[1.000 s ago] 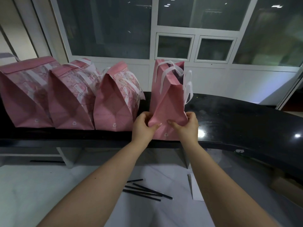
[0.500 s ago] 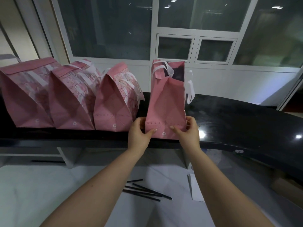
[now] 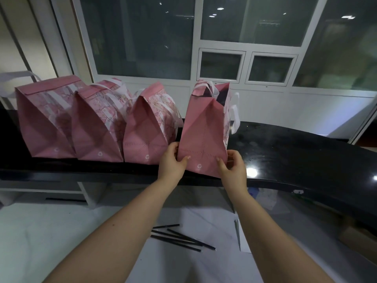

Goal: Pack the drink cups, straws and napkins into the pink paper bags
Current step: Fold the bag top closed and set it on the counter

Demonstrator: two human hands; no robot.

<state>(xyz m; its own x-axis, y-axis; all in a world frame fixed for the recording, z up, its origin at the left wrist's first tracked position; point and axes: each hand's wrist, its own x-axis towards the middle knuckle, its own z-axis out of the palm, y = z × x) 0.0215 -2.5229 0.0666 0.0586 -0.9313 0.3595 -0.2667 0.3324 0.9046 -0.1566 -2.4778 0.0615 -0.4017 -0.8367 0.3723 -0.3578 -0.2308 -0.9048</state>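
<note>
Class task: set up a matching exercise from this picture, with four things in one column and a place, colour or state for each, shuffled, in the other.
Things
1. right-end bag
2. left-end bag
3. straws
4. counter

Place, colour or state
A. lying on the white surface
B. top folded shut
C. top open
D. glossy black

Pairs: 1-C, 2-B, 3-A, 4-D
</note>
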